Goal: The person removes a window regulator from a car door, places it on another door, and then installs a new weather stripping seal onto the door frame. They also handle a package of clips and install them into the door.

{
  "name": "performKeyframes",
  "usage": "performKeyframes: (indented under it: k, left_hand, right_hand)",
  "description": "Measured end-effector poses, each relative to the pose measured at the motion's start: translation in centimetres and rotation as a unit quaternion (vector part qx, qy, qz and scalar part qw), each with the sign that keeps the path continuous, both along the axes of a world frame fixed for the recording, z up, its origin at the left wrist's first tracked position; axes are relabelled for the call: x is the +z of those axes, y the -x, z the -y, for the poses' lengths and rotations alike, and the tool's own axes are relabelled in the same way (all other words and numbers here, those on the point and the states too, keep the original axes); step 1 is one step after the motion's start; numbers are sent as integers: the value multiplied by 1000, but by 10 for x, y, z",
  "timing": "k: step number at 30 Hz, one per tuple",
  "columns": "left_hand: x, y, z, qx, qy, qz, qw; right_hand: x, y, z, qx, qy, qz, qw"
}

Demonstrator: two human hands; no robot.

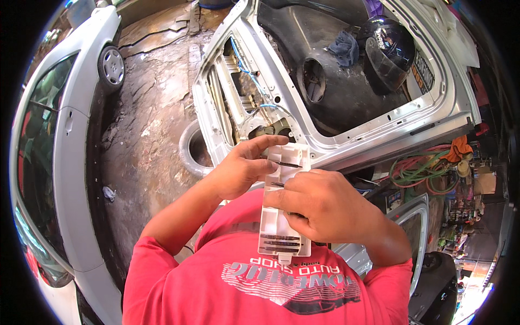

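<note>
In front of my chest is a long white plastic drill bit case (272, 222), its compartments facing up. My left hand (244, 169) grips its far left edge, the thumb over the rim. My right hand (325, 205) is closed over the middle of the case, fingers curled into it; what they pinch is hidden. A dark bit (277, 184) shows beside those fingers. Another dark bit (290, 164) lies across the far compartment. Several dark bits (279, 245) lie side by side at the near end.
A bare silver car door frame (319, 143) stands ahead, with a black helmet (387, 54) and a blue cloth (344, 49) on its dark panel. A light-coloured car (81, 162) is at left. Coiled hoses (422, 173) and an orange rag (459, 148) are at right.
</note>
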State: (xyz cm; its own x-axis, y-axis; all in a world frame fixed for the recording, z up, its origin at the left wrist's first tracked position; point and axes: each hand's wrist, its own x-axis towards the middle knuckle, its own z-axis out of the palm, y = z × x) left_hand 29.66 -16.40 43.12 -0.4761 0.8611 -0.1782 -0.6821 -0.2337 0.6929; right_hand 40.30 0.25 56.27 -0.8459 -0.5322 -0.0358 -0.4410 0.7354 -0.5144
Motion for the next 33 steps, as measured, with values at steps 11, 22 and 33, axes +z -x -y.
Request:
performKeyframes:
  k: [11, 22, 33]
  left_hand:
    - [-2, 0, -9, -22, 28, -35, 999]
    - [3, 2, -6, -14, 37, -76, 996]
    - [6, -7, -23, 33, 54, -80, 995]
  right_hand:
    - [5, 3, -3, 22, -51, 1, 998]
    - [13, -2, -2, 29, -87, 51, 994]
    - [-33, -31, -33, -162, 299, 18, 940]
